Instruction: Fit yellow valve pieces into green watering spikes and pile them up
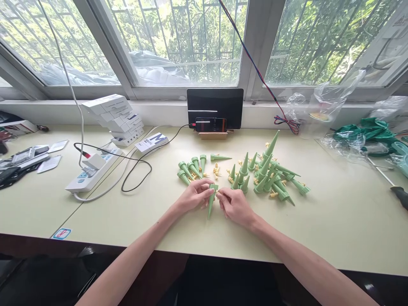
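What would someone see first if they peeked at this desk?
First, the two hands in the middle: the left hand and right hand together pinch the wide end of one green cone, its tip pointing back at the person. Just beyond, on the pale table, a jumbled pile of green cones lies to the right. Small yellow pieces are scattered beside it, and a neat row of cones lies to the left.
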Motion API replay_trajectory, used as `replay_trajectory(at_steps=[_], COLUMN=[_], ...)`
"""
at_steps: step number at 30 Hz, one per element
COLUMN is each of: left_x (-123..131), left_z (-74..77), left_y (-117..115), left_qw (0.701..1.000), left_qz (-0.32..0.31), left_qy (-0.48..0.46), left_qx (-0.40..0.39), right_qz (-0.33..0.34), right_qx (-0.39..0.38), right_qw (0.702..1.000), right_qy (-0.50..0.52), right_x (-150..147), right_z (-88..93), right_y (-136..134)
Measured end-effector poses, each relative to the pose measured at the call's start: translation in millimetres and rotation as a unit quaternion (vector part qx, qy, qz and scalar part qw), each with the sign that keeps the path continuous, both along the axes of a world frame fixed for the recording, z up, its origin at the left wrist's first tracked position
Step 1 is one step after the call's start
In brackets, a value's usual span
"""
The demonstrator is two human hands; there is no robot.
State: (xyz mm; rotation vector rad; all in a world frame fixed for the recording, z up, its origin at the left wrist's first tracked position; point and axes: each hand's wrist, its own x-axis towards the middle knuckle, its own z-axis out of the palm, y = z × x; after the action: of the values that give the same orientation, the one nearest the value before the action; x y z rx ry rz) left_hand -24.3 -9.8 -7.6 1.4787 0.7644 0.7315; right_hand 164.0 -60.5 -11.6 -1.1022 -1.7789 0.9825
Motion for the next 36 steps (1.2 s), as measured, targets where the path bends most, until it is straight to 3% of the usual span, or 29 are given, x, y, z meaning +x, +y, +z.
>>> replay_trajectory(at_steps=[9,15,18,23,30,33,36], left_x=[-0.2,0.7,1.7,1.9,1.7,2.4,3.0], left_z=[-0.3,-0.5,0.9,2.8,1.2,1.4,1.7], left_y=[-0.3,-0.7,-1.1,-2.3,-2.4,-2.4,-2.9], left_qw=[1.0,1.0,1.0,1.0,1.0,1.0,1.0], left_qz=[-0.009,0.004,0.006,-0.003,-0.014,-0.01,-0.007], left_qy=[0.002,0.004,0.004,0.002,-0.004,-0.01,-0.015], left_qx=[0.012,0.012,0.01,-0.005,-0.026,-0.025,-0.023], right_qz=[0.013,0.05,0.054,0.039,0.002,0.002,0.013], right_qx=[-0.091,-0.229,-0.26,-0.205,-0.028,-0.033,-0.091], right_qw=[0.994,0.959,0.947,0.967,0.999,0.999,0.994], right_qy=[0.065,0.158,0.18,0.149,0.029,0.033,0.065], right_x=[-1.0,-0.5,-0.8,-1.4,-0.5,-0.9,-1.0], right_z=[3.9,6.5,8.0,6.0,3.4,3.1,4.1], right_y=[-1.7,3.0,4.0,1.0,-2.5,-2.2,-1.5])
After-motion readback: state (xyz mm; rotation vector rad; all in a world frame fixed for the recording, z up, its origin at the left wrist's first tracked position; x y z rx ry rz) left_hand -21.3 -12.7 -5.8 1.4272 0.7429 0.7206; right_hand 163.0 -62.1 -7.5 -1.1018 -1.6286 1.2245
